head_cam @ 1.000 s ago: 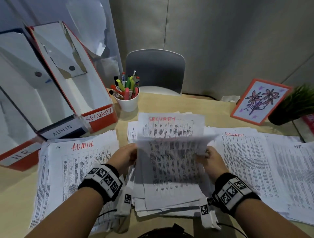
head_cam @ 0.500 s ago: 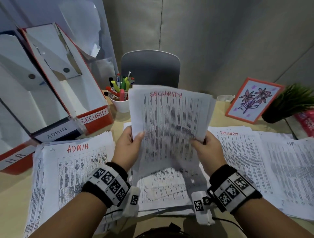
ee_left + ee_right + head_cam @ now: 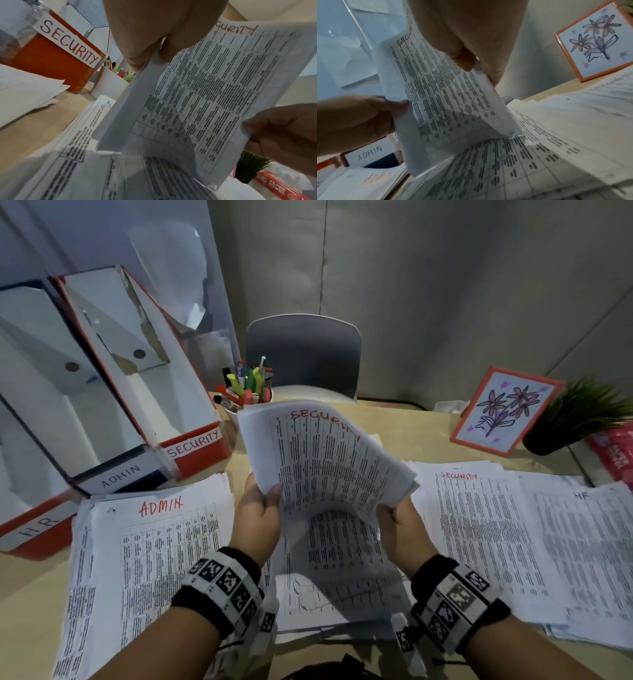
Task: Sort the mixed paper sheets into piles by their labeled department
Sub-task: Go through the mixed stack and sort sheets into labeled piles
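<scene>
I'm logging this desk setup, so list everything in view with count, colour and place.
Held sheets: a few, white, marked SECURITY, lifted at centre
Mixed stack: one, white, beneath them
ADMIN pile: one, white, left
SECURITY pile: one, white, right
HR pile: one, white, far right
File boxes: three, labelled HR, ADMIN, SECURITY, left rear
Pen cup: one, white, rear
Chair: one, grey, behind desk
Flower picture: one, orange frame, right rear
Plant: one, green, far right
Hands: left, right, gripping the held sheets

A cup of pens [image 3: 247, 392], a grey chair [image 3: 303, 354], a flower drawing [image 3: 503, 412] and a potted plant [image 3: 579, 416].
</scene>
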### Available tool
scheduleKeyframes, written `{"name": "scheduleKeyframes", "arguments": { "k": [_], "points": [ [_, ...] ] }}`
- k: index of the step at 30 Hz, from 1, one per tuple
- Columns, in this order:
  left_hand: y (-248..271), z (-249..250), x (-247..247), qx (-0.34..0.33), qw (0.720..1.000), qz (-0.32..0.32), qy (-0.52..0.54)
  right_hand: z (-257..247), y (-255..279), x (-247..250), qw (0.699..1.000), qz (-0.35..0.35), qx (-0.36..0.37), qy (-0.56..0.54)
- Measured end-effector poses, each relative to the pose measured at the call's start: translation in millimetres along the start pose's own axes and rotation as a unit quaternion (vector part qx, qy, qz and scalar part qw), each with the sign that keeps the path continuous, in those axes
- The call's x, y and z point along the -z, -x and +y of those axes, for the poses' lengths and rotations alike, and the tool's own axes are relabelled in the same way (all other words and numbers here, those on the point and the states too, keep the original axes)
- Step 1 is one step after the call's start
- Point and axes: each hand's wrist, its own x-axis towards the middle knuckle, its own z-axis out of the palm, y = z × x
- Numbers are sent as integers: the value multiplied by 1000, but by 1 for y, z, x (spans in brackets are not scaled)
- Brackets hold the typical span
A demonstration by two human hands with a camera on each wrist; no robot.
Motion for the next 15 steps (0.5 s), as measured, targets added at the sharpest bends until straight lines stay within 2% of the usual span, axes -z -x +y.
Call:
{"name": "scheduleKeyframes", "arguments": {
  "k": [3, 7, 11, 15],
  "points": [
    [-1, 9, 1, -6, 1000, -5, -9, -1, -6, 8, 996, 64, -7, -61],
    [-1, 11, 2, -18, 998, -32, -54, -3, -13, 32, 991, 124, -46, -26],
    [-2, -4, 3, -2, 996, -72, -55, 7, -21, 73, 985, 125, -117, 20],
    [-5, -33, 14, 61, 991, -63, -102, 39, -24, 147, 960, 141, -214, 112]
  ]
}}
